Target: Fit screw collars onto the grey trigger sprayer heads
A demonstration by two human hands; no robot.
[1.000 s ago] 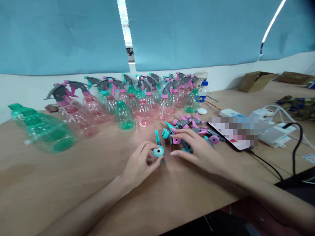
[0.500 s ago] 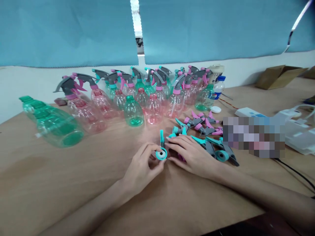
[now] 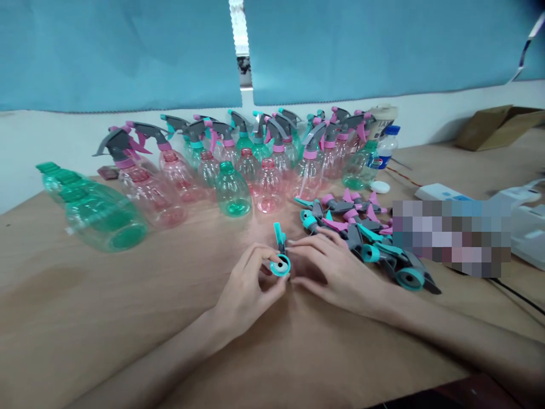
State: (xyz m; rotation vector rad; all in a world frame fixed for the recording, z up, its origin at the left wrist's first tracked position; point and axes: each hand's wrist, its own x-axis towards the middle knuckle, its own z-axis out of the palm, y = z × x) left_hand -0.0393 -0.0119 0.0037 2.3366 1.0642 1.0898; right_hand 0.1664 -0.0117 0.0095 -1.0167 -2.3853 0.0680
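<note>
My left hand (image 3: pixel 251 289) pinches a trigger spray head by its teal collar (image 3: pixel 280 265). The collar's round opening faces up at me, and a teal-and-grey part of the head points away toward the bottles. Just right of it is my right hand (image 3: pixel 336 270), fingers apart and curved, with the fingertips close beside the spray head; whether they touch it I cannot tell. Behind and beside my right hand lies a pile of loose spray heads (image 3: pixel 369 253) in grey with teal or pink, partly hidden by the hand.
Clear green and pink bottles stand at the back, such as a green one (image 3: pixel 233 190) and a pink one (image 3: pixel 269 187); several carry spray heads. Green bottles (image 3: pixel 102 221) lie at left. On the right are a Pepsi bottle (image 3: pixel 386 149), a white lid (image 3: pixel 380 187) and a cardboard box (image 3: pixel 496 128).
The loose spray heads by my right hand have shifted rightward and spread out. My left hand keeps its hold on the spray head. The view has shifted slightly.
</note>
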